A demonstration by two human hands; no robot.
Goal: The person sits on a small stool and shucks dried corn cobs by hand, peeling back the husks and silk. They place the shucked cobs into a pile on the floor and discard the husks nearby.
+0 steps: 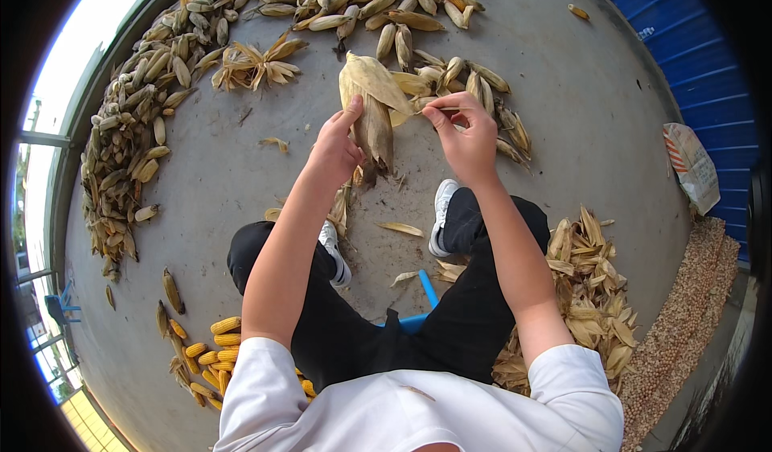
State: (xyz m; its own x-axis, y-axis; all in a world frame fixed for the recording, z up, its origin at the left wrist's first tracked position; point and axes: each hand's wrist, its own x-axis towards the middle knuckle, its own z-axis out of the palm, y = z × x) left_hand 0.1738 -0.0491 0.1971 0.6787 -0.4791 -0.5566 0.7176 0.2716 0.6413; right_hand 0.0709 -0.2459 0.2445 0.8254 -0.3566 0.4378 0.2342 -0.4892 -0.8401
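An ear of corn in its dry husk [373, 123] is gripped in my left hand [339, 144], the thumb pressed along its side. One broad pale husk leaf [377, 83] is folded over the top of the ear and reaches right. My right hand [467, 132] pinches the narrow tip of this leaf between thumb and forefinger. No kernels show on the held ear. Behind my right hand lies a small heap of unhusked ears [452, 78] on the concrete floor [573, 114].
Unhusked ears [129, 150] form a long pile curving along the left and far side. Husked yellow cobs [223, 355] lie by my left hip. Stripped husks [591, 289] heap at my right. Farther right are a strip of loose kernels [681, 325], a white sack [690, 165] and a blue wall [687, 36].
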